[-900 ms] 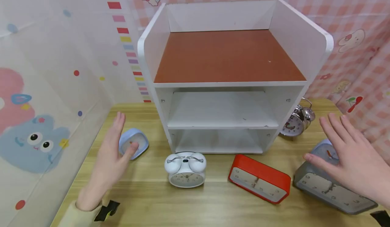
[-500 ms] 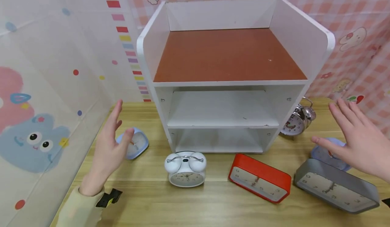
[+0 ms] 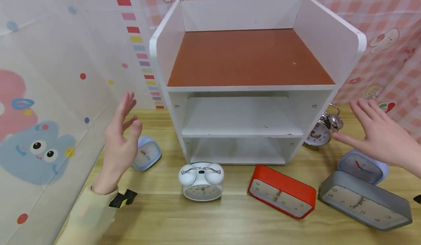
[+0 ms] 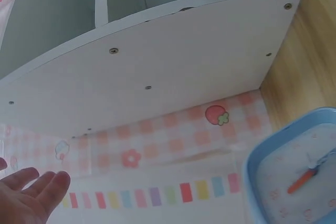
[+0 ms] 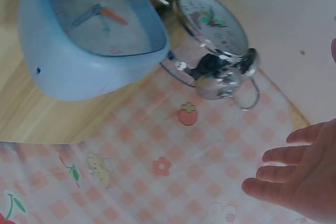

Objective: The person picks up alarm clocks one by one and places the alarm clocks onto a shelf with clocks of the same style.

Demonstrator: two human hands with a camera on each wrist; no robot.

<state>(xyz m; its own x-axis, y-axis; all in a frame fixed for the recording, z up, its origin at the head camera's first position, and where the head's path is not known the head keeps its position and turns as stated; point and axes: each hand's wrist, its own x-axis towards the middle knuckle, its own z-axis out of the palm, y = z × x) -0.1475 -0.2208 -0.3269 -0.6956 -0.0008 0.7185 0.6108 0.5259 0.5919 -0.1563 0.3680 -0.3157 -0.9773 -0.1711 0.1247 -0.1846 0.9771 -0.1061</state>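
My left hand [image 3: 120, 142] hovers above the table, fingers extended and holding nothing, nearest to a small light-blue clock [image 3: 147, 153]. That clock shows in the left wrist view at lower right. On the other side, my right hand [image 3: 381, 135] hangs in the air with straight fingers. Below it sits another blue clock [image 3: 363, 167], partly behind a grey rectangular clock [image 3: 365, 201]. A silver twin-bell alarm clock [image 3: 318, 133] stands beside the shelf, close to the right thumb in the head view. In front of the shelf are a white twin-bell alarm clock [image 3: 202, 182] and a red rectangular clock [image 3: 281, 192].
A white shelf unit [image 3: 345, 47] with a brown top board [image 3: 250, 58] stands at the back of the wooden table [image 3: 184, 223]. Patterned sheets cover the walls: white at left [image 3: 65, 47], pink check [image 3: 404, 25] behind and at right.
Both hands have risen and moved farther forward over the table, fingers still extended. The right hand has uncovered the blue clock and the grey clock. The clocks have stayed in place.
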